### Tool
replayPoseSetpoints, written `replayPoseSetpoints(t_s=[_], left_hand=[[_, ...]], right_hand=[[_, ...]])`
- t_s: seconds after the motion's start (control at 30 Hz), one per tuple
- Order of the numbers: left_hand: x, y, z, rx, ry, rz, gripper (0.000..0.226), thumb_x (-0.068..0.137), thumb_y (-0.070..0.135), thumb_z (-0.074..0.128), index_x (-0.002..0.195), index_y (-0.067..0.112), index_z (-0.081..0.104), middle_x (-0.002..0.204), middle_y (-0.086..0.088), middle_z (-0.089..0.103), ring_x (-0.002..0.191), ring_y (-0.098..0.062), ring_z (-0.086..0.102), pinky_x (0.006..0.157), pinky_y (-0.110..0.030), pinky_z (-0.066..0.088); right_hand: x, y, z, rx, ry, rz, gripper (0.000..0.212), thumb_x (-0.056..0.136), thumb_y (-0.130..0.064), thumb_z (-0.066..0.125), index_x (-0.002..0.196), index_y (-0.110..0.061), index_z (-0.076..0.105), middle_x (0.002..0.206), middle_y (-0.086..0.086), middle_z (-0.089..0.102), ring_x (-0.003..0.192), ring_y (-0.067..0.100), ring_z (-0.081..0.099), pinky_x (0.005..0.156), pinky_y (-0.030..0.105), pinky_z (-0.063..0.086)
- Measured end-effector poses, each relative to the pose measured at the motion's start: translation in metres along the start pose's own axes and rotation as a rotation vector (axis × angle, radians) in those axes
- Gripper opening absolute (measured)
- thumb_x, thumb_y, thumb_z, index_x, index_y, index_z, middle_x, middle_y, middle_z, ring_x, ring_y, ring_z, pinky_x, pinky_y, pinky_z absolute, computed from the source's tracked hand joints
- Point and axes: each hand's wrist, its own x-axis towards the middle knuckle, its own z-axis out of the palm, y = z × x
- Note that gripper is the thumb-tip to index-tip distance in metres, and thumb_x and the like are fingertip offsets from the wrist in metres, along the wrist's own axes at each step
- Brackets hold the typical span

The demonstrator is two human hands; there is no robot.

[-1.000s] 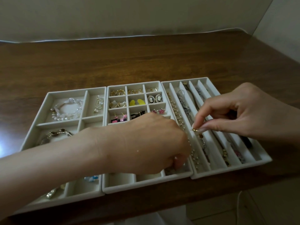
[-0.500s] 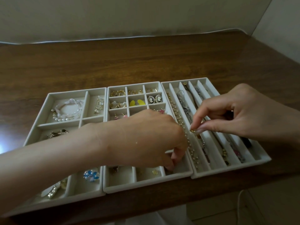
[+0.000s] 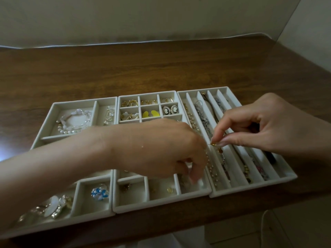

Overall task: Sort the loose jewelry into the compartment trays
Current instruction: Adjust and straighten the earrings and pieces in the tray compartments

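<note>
My right hand (image 3: 268, 126) pinches a small gold piece (image 3: 213, 144), while my left hand (image 3: 161, 149) curls its fingers into the middle tray (image 3: 161, 205), hold unclear.

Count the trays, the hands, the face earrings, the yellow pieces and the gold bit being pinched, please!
Trays: 3 (left tray, middle tray, right tray)
Hands: 2 (left hand, right hand)
Cameo earrings: 2
Yellow pieces: 2
Pinched gold piece: 1
Total: 10

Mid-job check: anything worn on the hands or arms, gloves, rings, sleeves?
No. The left hand and right hand are bare: no gloves, rings, watch or bracelet visible. The left forearm shows no sleeve up to the picture's edge.
</note>
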Motion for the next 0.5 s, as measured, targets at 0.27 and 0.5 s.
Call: replayPoseSetpoints(t_s=[0.27,0.5], left_hand=[[-0.003,0.003,0.000,0.023,-0.070,0.027,0.030,0.091,0.015,0.048,0.100,0.037,0.067,0.075,0.025,0.033,0.074,0.013,0.035,0.066,-0.007,0.030],[-0.016,-0.009,-0.005,-0.126,0.177,-0.028,0.020,0.082,0.023,0.052,0.086,0.031,0.069,0.070,0.020,0.050,0.064,0.009,0.048,0.062,-0.004,0.035]], right_hand=[[0.001,-0.003,0.001,-0.001,-0.003,0.009,0.018,0.079,-0.040,0.061,0.086,-0.026,0.071,0.053,-0.006,0.051,0.043,0.004,0.046,0.048,0.006,0.035],[0.004,-0.009,0.012,0.109,0.035,0.067,0.014,0.074,-0.037,0.072,0.082,-0.026,0.072,0.047,-0.009,0.048,0.041,0.004,0.044,0.049,0.009,0.038]])
